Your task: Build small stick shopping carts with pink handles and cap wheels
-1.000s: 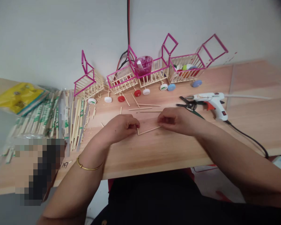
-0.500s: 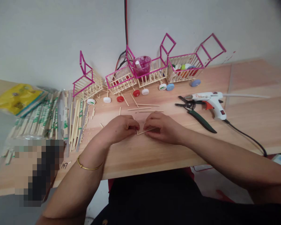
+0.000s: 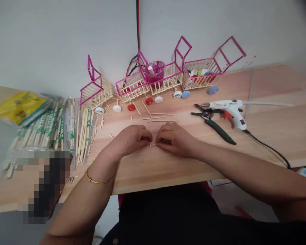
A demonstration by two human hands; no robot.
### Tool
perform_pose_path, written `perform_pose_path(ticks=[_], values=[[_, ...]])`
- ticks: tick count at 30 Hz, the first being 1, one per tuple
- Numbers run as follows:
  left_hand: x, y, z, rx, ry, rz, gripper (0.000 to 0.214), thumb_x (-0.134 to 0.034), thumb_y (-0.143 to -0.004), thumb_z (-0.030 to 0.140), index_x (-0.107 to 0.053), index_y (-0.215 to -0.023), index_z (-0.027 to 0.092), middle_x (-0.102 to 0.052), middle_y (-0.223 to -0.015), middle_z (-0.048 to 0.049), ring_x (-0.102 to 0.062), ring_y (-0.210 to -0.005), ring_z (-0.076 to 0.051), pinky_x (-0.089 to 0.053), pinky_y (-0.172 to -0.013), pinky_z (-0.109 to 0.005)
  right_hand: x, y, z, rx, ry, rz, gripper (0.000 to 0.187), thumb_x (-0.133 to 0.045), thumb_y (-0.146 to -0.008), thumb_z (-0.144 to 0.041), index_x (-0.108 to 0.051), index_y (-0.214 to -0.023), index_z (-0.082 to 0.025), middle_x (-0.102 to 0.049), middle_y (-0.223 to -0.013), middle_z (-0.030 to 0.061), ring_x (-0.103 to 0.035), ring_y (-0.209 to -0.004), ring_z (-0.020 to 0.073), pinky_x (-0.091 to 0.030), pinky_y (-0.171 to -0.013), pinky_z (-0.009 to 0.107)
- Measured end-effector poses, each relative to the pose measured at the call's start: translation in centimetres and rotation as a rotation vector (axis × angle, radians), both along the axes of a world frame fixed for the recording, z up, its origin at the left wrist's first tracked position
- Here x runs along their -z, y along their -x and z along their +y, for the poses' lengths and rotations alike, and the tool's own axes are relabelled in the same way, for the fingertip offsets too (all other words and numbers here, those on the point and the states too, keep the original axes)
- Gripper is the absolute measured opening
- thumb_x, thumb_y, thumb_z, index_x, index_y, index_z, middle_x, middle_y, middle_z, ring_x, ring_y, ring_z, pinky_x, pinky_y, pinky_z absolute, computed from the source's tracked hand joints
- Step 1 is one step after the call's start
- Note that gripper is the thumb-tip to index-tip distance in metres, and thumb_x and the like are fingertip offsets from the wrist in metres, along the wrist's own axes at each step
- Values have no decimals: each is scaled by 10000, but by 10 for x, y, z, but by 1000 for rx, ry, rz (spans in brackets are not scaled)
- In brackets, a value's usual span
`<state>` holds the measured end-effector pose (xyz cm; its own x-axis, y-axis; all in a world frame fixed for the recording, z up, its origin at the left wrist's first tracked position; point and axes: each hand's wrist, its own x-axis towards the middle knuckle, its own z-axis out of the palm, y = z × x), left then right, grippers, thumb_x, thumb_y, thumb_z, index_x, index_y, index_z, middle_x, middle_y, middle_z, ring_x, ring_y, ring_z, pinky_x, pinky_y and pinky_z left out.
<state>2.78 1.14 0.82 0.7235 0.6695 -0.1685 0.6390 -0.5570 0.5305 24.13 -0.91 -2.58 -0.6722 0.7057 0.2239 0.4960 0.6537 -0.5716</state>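
Note:
My left hand [image 3: 136, 139] and my right hand [image 3: 175, 140] meet low over the wooden table, thumbs and fingers pinched. Between them shows the end of a thin wooden stick [image 3: 153, 145], gripped by my right fingers. It meets another short stick end at my left fingertips; most of that piece is hidden by the left hand. Just beyond my hands lie several loose sticks [image 3: 152, 118]. Small carts made of sticks with purple-painted rims stand behind, among them a left cart [image 3: 95, 93] and a right cart [image 3: 201, 75], with bottle-cap wheels.
To the right lie a white glue gun [image 3: 234, 112] with a cord and green-handled wire strippers [image 3: 218, 128]. A purple-stained cup [image 3: 156, 72] sits among the carts. On the left are wrapped chopsticks [image 3: 43, 127], a yellow bag [image 3: 19, 107] and loose sticks [image 3: 83, 136].
My right fingers have shifted slightly along the stick and now cover more of it. My left hand stays nearly in place.

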Motion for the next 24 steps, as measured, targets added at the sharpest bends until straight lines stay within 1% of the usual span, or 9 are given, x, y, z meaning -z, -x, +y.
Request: perform_pose_path(ticks=[10,18,24], values=[[-2,-2,-1,-29,13,2,187,-567,-781,135,-721,-855,210,-636,-779,0,-582,-716,-125,-414,-679,-239,0,1,-2,22,8,3,82,-610,-833,-205,-688,-807,-201,-677,-839,34,-570,-836,179,-351,-782,328],[-1,-1,0,-22,12,-10,184,-567,-775,135,-717,-849,211,-636,-774,4,-579,-712,-124,-411,-676,-240,0,2,-2,20,3,4,83,-609,-825,-200,-685,-793,-203,-675,-825,32,-570,-827,178,-354,-778,327],[-1,-1,0,-30,35,-17,185,-566,-769,130,-716,-849,204,-634,-774,3,-576,-711,-122,-413,-683,-238,-3,3,-2,14,25,-7,70,-619,-815,-199,-688,-814,-190,-677,-840,46,-583,-844,191,-391,-797,339]])
